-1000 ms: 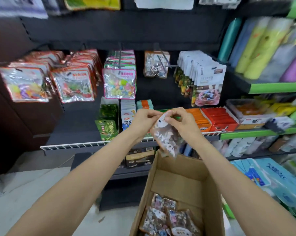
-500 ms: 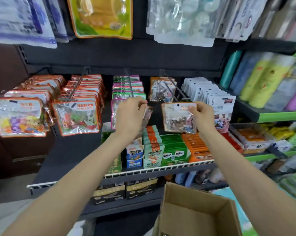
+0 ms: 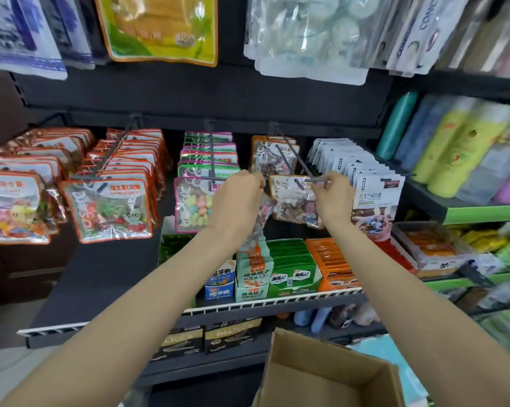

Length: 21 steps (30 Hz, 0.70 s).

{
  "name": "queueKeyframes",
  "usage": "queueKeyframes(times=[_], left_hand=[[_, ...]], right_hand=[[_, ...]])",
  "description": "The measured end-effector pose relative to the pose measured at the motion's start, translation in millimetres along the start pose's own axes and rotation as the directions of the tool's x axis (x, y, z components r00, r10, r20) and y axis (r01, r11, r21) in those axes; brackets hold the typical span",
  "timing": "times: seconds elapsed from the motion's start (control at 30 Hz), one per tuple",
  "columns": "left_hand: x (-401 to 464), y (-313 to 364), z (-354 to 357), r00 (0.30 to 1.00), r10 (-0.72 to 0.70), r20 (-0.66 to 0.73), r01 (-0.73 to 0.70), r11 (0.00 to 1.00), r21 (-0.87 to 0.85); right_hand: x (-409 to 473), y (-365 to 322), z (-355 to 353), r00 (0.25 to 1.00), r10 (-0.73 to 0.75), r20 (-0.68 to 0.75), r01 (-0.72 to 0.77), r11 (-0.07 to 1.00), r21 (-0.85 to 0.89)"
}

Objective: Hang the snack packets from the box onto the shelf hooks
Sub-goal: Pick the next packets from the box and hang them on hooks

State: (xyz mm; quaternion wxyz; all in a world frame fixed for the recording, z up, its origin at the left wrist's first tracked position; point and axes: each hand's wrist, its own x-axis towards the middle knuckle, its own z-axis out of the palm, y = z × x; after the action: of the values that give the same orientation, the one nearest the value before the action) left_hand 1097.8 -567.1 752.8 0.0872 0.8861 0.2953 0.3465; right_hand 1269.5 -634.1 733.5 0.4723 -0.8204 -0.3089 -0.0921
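Right hand (image 3: 334, 198) pinches a snack packet (image 3: 292, 204) at the hook (image 3: 302, 164); left hand (image 3: 236, 201) grips another packet (image 3: 258, 224) hanging below it

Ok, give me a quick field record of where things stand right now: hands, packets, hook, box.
left hand: grips a spare packet that hangs below it
right hand: pinches the front packet at the hook tip
hook: dark rod, more matching packets behind
box: open cardboard, bottom right, contents not visible
step: front packet at hook tip, whether threaded unclear

One head-worn view looks forward and slightly down, close to the shelf hooks (image 3: 289, 154), edges apparently blurred.
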Motion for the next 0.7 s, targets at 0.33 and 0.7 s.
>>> queueKeyframes(times=[0.33, 0.7], left_hand=[[31, -2, 22, 0.998, -0.061, 0.027, 0.060, 0.997, 0.048], [13, 8, 22, 0.959, -0.278, 0.055, 0.282, 0.923, -0.261]], right_hand=[[76, -4, 61, 0.993, 0.055, 0.108, -0.035, 0.984, -0.175], [1, 17, 6, 0.960, -0.152, 0.236, 0.100, 0.971, 0.219]])
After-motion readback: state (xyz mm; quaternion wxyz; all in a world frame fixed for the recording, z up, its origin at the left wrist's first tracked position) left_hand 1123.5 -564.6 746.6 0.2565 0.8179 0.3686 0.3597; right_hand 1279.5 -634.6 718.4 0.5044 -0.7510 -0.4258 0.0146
